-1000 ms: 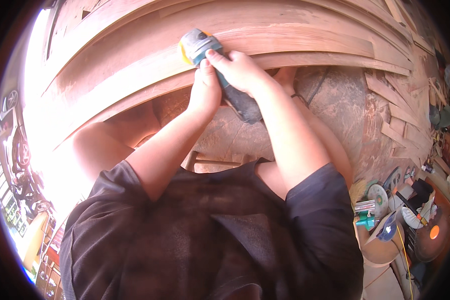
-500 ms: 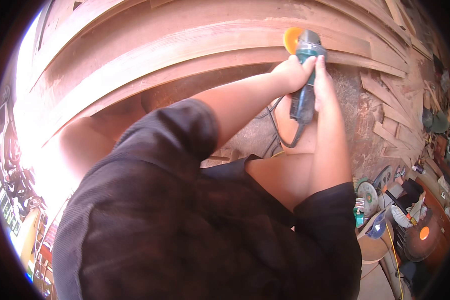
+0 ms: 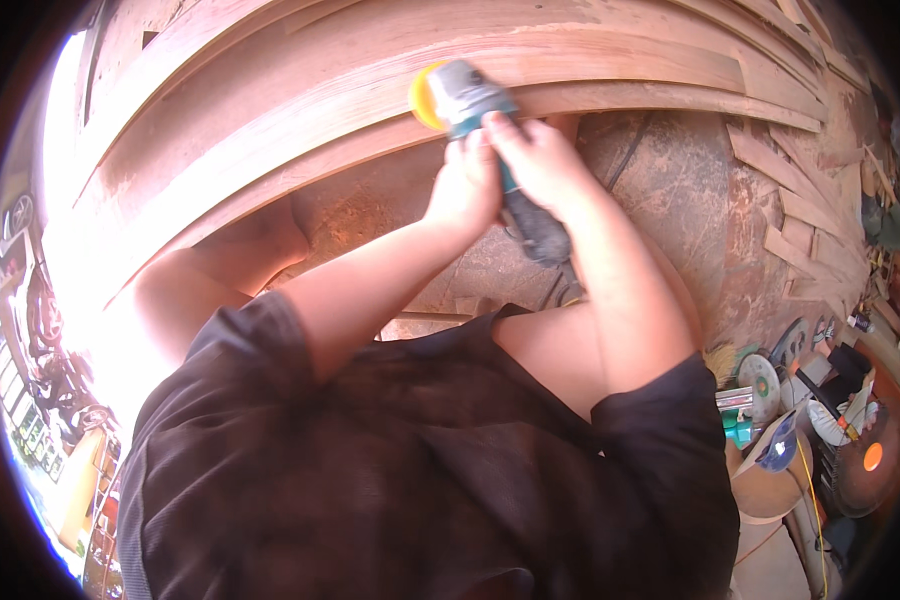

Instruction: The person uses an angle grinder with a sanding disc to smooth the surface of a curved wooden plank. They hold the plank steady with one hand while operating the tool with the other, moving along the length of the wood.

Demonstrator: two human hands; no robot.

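Note:
Both my hands are wrapped round an angle grinder [image 3: 538, 228] with a teal and black body and a grey metal head. My left hand [image 3: 467, 185] grips it from the left, just behind the head. From the right, my right hand [image 3: 540, 160] closes over the same part, fingers meeting the left ones. A yellow disc [image 3: 426, 96] on the head is at the edge of a long wooden board [image 3: 350, 118]; blur hides whether it touches. The dark rear end of the grinder points back toward my right leg.
Further long boards [image 3: 660, 97] lie side by side beyond my hands. Wood offcuts [image 3: 805, 210] are piled on the dusty floor [image 3: 685, 170] at right. Discs [image 3: 760, 388], a blue-lensed item [image 3: 778, 445] and a yellow cord [image 3: 815, 500] clutter the lower right. A dark cable [image 3: 630, 150] crosses the floor.
The grinder has moved left along the boards in both hands, and its body now slants with the head toward the upper left. My grip has stayed closed.

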